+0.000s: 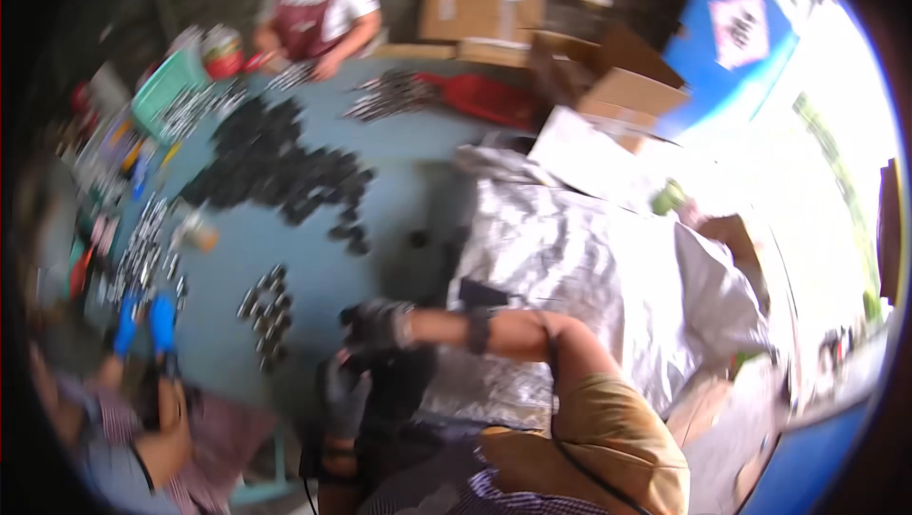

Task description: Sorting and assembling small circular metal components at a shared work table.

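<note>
My right hand (378, 327), in a dark grey glove, is held over the near edge of the blue-grey table (389, 268). Its fingers look curled in, and what they hold, if anything, is too blurred to make out. Just below it, close against it, is my left hand (346, 396) in a grey glove; its fingers are mostly hidden and smeared. To the left of both hands lies a small group of shiny metal parts (268, 311). Farther off, a wide spread of dark round pieces (271, 159) covers the table's middle.
Silvery sheeting (560, 249) covers a pile at my right, with cardboard boxes (617, 78) behind. A red scoop-like tray (489, 100) and metal parts lie at the far side, where a person (318, 11) works. Another person's blue-gloved hands (147, 320) are at left, near a green basket (166, 87).
</note>
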Demonstrator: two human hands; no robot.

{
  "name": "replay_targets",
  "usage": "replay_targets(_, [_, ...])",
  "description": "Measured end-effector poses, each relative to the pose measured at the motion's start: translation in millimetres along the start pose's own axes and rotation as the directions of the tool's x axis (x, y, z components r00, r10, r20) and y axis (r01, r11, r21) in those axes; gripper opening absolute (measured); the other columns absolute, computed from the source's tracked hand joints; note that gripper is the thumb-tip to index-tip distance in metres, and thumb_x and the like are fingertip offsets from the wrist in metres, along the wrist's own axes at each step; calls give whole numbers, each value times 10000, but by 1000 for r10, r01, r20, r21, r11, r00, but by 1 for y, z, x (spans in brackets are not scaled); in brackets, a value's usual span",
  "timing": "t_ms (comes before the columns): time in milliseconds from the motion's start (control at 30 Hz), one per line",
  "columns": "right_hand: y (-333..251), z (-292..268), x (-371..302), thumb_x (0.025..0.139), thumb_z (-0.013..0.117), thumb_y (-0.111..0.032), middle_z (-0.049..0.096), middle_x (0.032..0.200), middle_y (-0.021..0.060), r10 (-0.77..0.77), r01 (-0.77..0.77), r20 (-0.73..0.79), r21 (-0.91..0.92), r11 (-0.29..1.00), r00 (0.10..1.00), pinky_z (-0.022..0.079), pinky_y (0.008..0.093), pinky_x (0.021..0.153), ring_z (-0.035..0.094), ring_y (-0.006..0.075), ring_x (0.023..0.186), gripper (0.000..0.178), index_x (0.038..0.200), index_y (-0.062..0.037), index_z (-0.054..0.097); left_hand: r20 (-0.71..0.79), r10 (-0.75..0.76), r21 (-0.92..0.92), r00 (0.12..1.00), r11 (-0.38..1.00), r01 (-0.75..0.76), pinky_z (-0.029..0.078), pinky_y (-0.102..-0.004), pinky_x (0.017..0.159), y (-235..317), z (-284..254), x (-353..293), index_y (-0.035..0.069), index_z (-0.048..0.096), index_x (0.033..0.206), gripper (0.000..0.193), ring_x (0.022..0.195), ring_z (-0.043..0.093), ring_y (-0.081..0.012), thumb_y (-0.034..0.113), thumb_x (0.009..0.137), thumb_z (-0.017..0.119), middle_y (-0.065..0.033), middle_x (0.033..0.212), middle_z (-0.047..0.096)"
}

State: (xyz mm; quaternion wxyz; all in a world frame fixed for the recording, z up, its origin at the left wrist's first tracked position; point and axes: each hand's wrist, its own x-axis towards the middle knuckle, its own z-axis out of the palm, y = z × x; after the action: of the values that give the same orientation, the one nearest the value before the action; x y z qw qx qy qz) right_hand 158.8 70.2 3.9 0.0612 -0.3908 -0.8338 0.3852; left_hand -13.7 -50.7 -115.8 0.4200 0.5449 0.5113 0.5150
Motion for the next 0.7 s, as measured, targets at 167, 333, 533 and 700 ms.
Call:
replay_targets(167, [63,29,33,717,687,-507,661,654,74,-206,200,-219,-49,979,954,527,316,561,650,203,576,472,756,-37,689,15,235,257,972,939,-230,406,-365,982,81,34,43,-20,432,1292,600,1136,505,-235,-90,725,614,-144,1243,508])
replay_targets(333, [12,-26,-19,727,702,-449,628,682,56,-38,44,-25,297,954,999,487,297,520,612,161,603,421,809,-36,688,-25,313,232,949,926,-299,461,-359,906,147,55,39,-20,537,1215,518,1017,569,-268,175,786,750,-175,1130,605])
replay_targets(533, [10,-36,-76,725,657,-114,494,592,34,146,33,-110,893,449,983,402,288,428,484,145,483,117,793,-48,589,11,323,25,946,946,-323,460,-367,911,150,80,40,-44,531,1209,451,1008,570,-262,133,831,702,-175,1126,603])
replay_targets(700, [25,-29,-73,729,617,-60,506,609,60,114,98,-139,947,306,984,421,295,425,519,164,500,207,929,-62,564,69,284,-128,956,953,-274,457,-381,912,128,76,50,-22,368,1357,605,1043,552,-270,90,841,664,-206,1199,563])
